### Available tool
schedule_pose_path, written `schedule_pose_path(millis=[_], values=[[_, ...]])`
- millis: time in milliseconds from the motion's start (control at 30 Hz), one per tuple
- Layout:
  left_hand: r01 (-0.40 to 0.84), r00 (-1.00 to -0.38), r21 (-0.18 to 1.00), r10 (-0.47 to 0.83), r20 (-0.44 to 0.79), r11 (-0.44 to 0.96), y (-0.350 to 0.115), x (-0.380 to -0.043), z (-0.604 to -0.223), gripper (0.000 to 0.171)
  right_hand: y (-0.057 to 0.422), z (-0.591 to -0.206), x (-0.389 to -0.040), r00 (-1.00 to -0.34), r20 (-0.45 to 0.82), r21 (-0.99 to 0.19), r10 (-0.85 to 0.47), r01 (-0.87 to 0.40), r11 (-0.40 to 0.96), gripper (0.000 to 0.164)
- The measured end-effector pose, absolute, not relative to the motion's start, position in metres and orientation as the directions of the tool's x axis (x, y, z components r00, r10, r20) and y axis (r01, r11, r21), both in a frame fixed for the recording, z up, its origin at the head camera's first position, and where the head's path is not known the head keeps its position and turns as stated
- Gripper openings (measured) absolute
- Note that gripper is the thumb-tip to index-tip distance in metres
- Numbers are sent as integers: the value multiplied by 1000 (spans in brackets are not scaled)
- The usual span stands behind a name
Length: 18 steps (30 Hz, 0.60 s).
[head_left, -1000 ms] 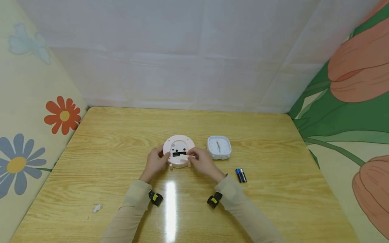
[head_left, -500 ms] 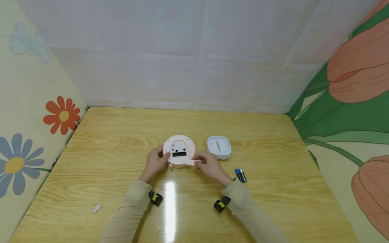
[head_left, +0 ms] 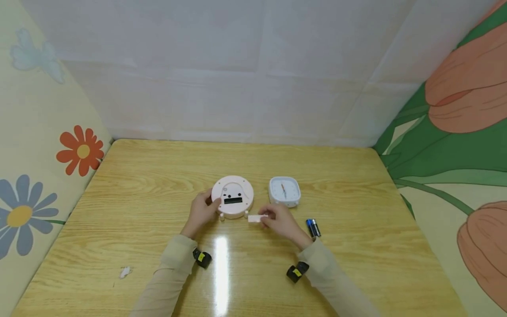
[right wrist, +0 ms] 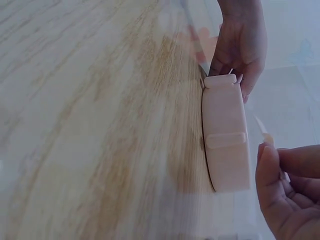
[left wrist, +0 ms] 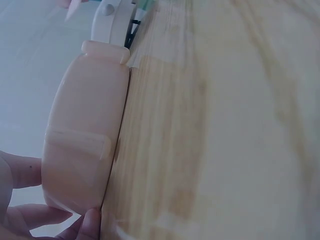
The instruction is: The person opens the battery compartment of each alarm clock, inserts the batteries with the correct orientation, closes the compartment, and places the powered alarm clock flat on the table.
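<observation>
A round pale pink clock [head_left: 237, 211] lies face down on the table, its back up with a dark battery slot [head_left: 233, 200] uncovered. My left hand [head_left: 201, 212] grips its left edge, the thumb over the back and the other fingers at the side. In the left wrist view the clock's side [left wrist: 85, 105] and the fingers [left wrist: 25, 172] around it show. My right hand [head_left: 280, 221] pinches a thin pale battery cover [head_left: 254, 218] between thumb and fingers, just off the clock's lower right. The right wrist view shows this cover [right wrist: 265, 132] edge-on at the fingertips.
A white square clock [head_left: 285, 191] stands to the right of the pink one, close beyond my right hand. Two batteries [head_left: 313, 228], one partly blue, lie right of that hand. A small white scrap [head_left: 125, 272] is at the table's front left.
My right hand has drawn the battery cover off the clock's back toward the lower right, baring the whole slot. The left hand and the clock have stayed in place.
</observation>
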<state>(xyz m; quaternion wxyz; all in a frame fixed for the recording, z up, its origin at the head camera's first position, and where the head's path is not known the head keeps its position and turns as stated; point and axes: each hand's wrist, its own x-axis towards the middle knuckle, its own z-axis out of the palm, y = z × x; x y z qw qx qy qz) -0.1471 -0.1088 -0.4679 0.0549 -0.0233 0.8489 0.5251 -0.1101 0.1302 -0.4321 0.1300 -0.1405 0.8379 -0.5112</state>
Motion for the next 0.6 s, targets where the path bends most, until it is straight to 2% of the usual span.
schedule_pose_path(millis=[600], values=[[-102,-992,881,18,-124,462,-108,-150,-473,45,147,-448,-95,-905,-174,-832,-388,-76,549,4]])
